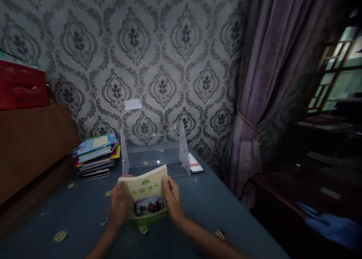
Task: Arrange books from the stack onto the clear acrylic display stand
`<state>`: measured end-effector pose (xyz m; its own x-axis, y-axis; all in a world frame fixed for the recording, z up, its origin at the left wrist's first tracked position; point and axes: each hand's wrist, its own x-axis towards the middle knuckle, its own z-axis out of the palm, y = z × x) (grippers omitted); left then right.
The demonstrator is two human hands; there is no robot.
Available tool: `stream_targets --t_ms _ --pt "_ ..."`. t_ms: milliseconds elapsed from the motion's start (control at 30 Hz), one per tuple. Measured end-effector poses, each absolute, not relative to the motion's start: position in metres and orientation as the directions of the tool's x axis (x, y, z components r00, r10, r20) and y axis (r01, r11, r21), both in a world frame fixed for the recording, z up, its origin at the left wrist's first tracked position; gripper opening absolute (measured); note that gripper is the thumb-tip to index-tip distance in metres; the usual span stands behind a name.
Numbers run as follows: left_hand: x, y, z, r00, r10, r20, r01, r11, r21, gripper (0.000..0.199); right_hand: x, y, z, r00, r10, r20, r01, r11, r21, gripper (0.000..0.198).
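Note:
A pale green paperback book [147,193], with green Chinese characters and a picture low on its cover, is held up between both my hands. My left hand [118,204] grips its left edge, thumb on the front. On the right edge, my right hand [172,200] has its thumb over the cover and the other fingers mostly hidden behind. Just beyond the book stands a clear acrylic rack [185,153] with two upright side panels. To its left rises an uneven stack of books [97,155], a blue one on top.
The blue-grey table [198,213] carries a leaf-like print. A white and orange item [195,164] lies right of the rack. Wooden furniture [34,145] with a red box [22,85] on it borders the left. A purple curtain [251,100] hangs at the right.

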<state>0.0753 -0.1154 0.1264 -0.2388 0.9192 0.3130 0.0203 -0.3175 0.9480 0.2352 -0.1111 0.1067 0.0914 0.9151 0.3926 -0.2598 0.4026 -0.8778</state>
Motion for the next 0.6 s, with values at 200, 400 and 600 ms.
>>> stream_targets --t_ms 200,400,600 --pt "0.078 -0.102 0.128 -0.267 0.914 0.306 -0.112 -0.345 0.932 0.081 0.220 -0.088 0.106 0.159 0.872 0.464 -0.178 0.487 -0.855 0.054" --pt "0.061 -0.102 0.102 -0.303 0.941 0.148 -0.089 -0.182 0.979 0.082 0.233 -0.093 0.102 0.134 0.865 0.483 -0.038 0.492 -0.870 0.050" --pt "0.032 -0.122 0.107 0.239 0.960 0.146 0.140 -0.183 0.973 0.049 0.264 -0.114 0.089 -0.046 0.853 0.520 0.270 0.512 -0.815 0.042"
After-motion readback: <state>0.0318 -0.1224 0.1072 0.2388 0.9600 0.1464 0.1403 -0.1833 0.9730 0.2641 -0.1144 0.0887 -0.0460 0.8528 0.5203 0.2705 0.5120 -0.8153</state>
